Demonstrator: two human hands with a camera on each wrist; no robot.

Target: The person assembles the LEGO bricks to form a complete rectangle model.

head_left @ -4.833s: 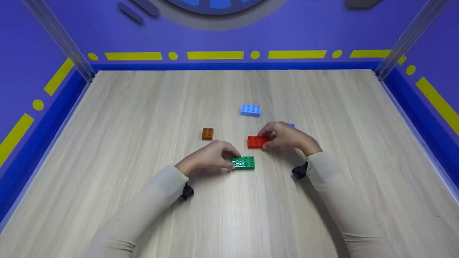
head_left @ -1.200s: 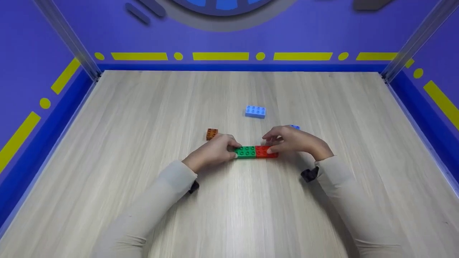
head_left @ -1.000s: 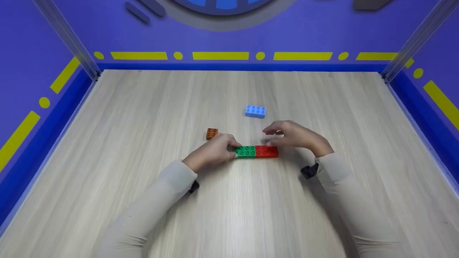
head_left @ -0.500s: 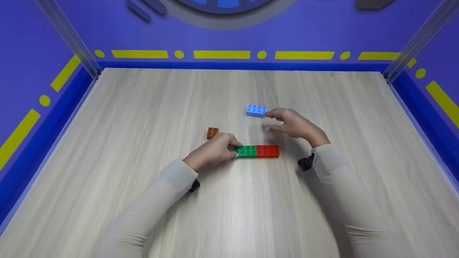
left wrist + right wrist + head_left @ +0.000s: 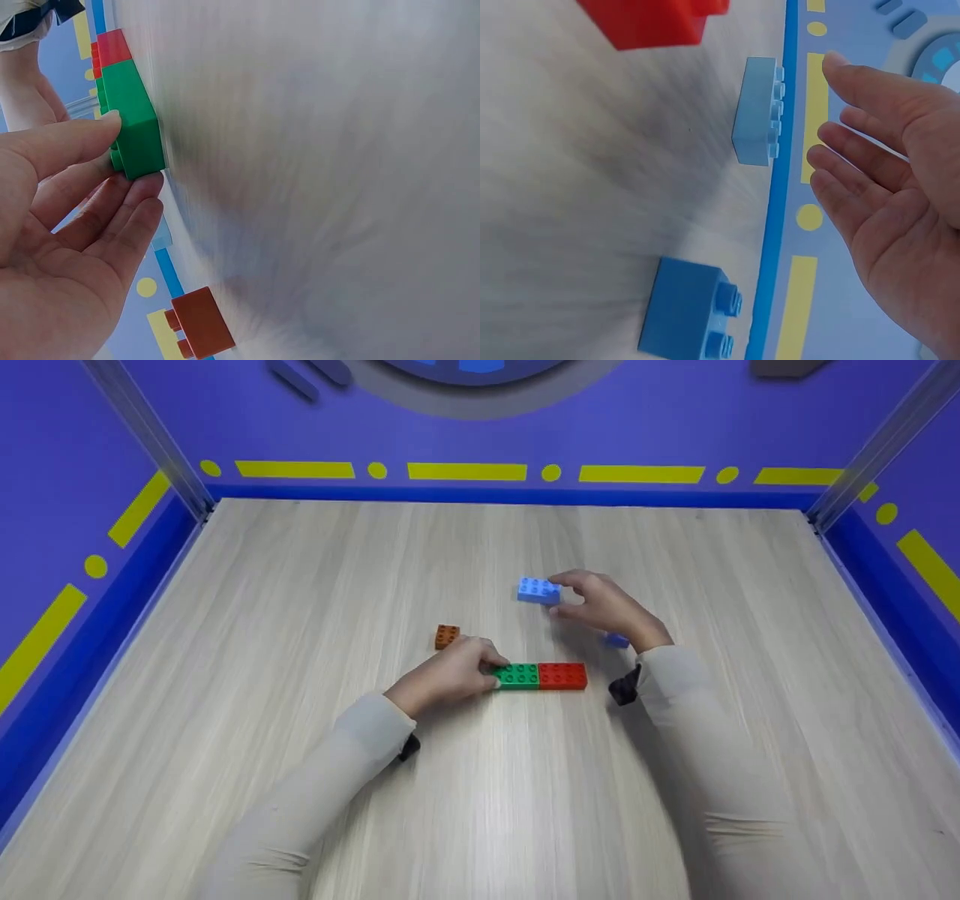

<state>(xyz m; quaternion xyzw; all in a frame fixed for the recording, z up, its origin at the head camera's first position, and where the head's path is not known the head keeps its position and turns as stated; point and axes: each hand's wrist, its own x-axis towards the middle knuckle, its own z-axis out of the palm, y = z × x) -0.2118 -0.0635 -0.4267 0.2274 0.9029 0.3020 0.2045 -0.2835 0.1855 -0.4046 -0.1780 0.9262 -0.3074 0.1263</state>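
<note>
My left hand [image 5: 456, 669] pinches the left end of a green toy brick [image 5: 521, 677] between thumb and fingers. End to end with it lies a red brick [image 5: 562, 676], and both rest on the table in one row. In the left wrist view the thumb presses the near edge of the green brick [image 5: 135, 116]. Farther back, my right hand [image 5: 609, 606] reaches over the right end of a light blue brick [image 5: 534, 589], thumb and fingers spread apart. The right wrist view shows a gap between that hand [image 5: 889, 150] and the light blue brick [image 5: 756, 112].
An orange-brown brick [image 5: 446, 636] with a short square shape lies just behind my left hand. A small blue brick [image 5: 617, 640] sits under my right wrist, partly hidden in the head view. Purple walls [image 5: 480, 442] with yellow marks bound the wooden table [image 5: 337, 555].
The red brick was brought against the green one, then my right hand let it go and moved back to the light blue brick. My left hand keeps its hold on the green brick.
</note>
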